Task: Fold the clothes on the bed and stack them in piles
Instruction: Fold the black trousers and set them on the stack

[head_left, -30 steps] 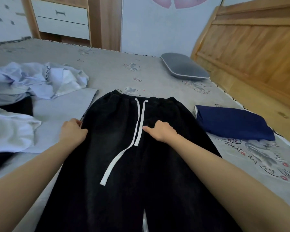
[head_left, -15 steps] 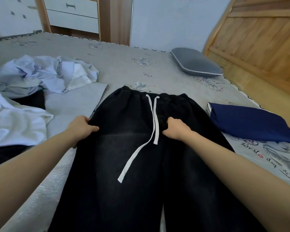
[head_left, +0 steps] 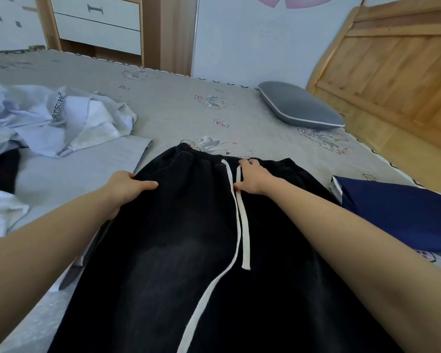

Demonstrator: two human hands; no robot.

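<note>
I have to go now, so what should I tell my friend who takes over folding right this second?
Left hand grips the left edge of the black trousers, near the waist. Right hand rests on the waistband beside the white drawstring; whether its fingers pinch cloth I cannot tell.
The trousers lie flat on the bed, not yet folded.
Done: one folded navy garment lies at the right.
Left: fold the trousers, then the crumpled white clothes at the left, and stack everything.
</note>
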